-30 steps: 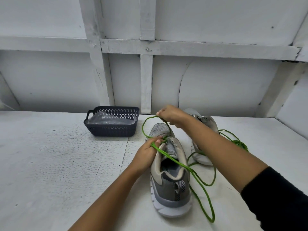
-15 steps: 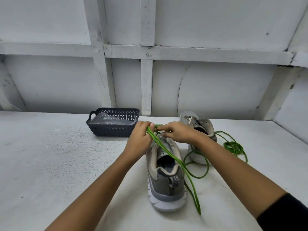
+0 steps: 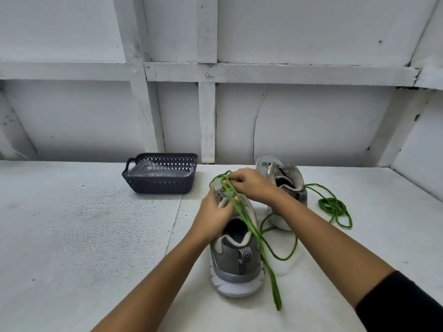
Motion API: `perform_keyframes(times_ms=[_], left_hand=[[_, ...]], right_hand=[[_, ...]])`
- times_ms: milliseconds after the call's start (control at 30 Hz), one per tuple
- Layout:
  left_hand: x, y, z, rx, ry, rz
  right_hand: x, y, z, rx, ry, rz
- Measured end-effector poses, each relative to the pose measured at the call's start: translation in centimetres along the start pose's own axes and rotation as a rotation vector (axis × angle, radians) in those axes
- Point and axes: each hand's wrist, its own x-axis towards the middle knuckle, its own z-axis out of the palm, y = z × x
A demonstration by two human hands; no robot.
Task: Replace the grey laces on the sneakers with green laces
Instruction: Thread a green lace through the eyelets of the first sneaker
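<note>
A grey sneaker [image 3: 236,259] stands on the white table, heel toward me. A green lace [image 3: 251,233] runs from its front eyelets back over the shoe's opening and hangs past the heel. My left hand [image 3: 215,214] holds the sneaker's left eyelet edge near the tongue. My right hand [image 3: 249,185] pinches the green lace above the toe end. A second grey sneaker [image 3: 287,180] stands behind my right forearm, partly hidden. A second green lace [image 3: 333,207] lies bunched on the table to its right.
A dark plastic basket [image 3: 143,185] holding something pale grey sits at the back, left of the shoes. A white panelled wall [image 3: 208,116] rises behind the table. Bare table surface [image 3: 84,236] spreads to the left.
My right hand came down from holding the lace stretched high and now meets my left hand over the front eyelets. The lace loop over the toe has shrunk.
</note>
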Motion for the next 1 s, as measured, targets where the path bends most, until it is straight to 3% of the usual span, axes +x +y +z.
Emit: perform_keyframes(times_ms=[133, 300, 500, 667, 800, 933, 1000], left_hand=[[-0.3, 0.1, 0.2, 0.049, -0.005, -0.056], [-0.3, 0.2, 0.3, 0.042, -0.029, -0.071], [-0.3, 0.2, 0.2, 0.114, -0.089, -0.154], [0.3, 0.3, 0.4, 0.134, -0.144, -0.213], [0.2, 0.9, -0.4, 0.119, -0.15, -0.162], [-0.5, 3.3, -1.5, -0.121, -0.011, -0.045], [-0.7, 4.6, -1.9, -0.242, -0.025, 0.055]], right_hand=[[0.0, 0.1, 0.2, -0.021, 0.069, -0.043], [-0.1, -2.6, -2.2, 0.177, 0.213, -0.122], [-0.7, -6.2, -3.9, 0.341, 0.278, -0.252], [-0.8, -5.8, -3.3, 0.439, 0.277, -0.235], [-0.7, -5.6, -4.0, 0.411, 0.302, -0.182], [-0.4, -5.2, -4.9, 0.318, 0.316, -0.138], [-0.1, -5.3, -5.2, 0.308, 0.298, -0.138]])
